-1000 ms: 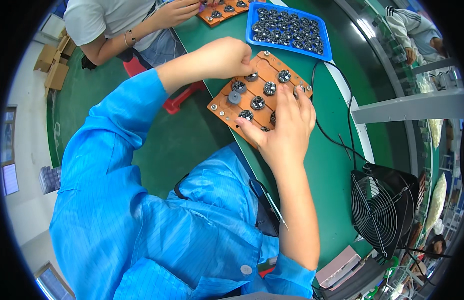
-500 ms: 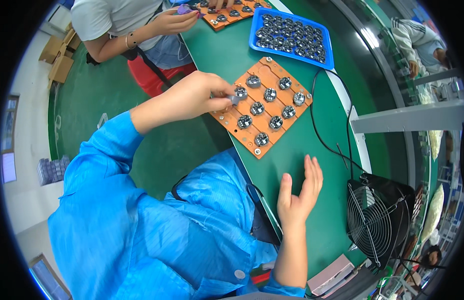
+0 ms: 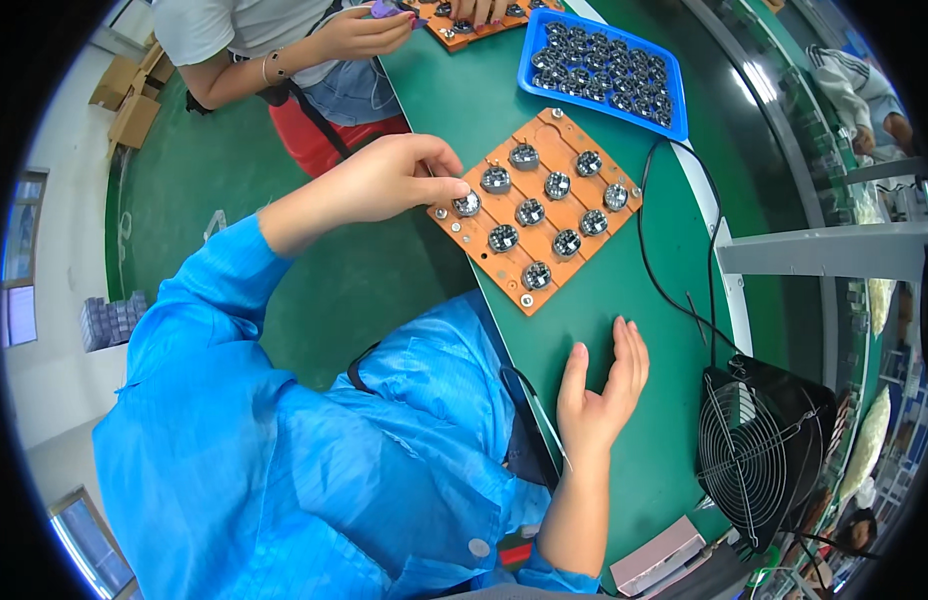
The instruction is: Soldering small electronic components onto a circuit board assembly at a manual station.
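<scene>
Left hand (image 3: 394, 180) extended over near-left corner of orange fixture plate (image 3: 536, 208); fingers curled, thumb and fingertips pinched on round metal part (image 3: 468, 204) seated at that corner of the plate. Plate lying flat on green counter (image 3: 584, 330), turned at an angle, carrying nine similar round grey parts in three rows; pinched part in the row nearest the counter's left edge. Right hand (image 3: 604, 385) resting on edge on the counter, open, fingers straight and together, thumb apart, holding nothing; placed below the plate, apart from it, near its lowest corner.

Blue tray (image 3: 674, 120) full of small dark round parts just beyond the plate, at far side of counter. Black cable (image 3: 649, 260) running from beside the plate's right edge down toward black fan (image 3: 759, 455) at right of the right hand. Pink-grey box (image 3: 659, 555) at counter's near end, below the fan.

Second person's hand (image 3: 369, 30) at top, working over second orange plate (image 3: 464, 25) with similar parts; only partly in view. Blue smock sleeves on both own arms.
</scene>
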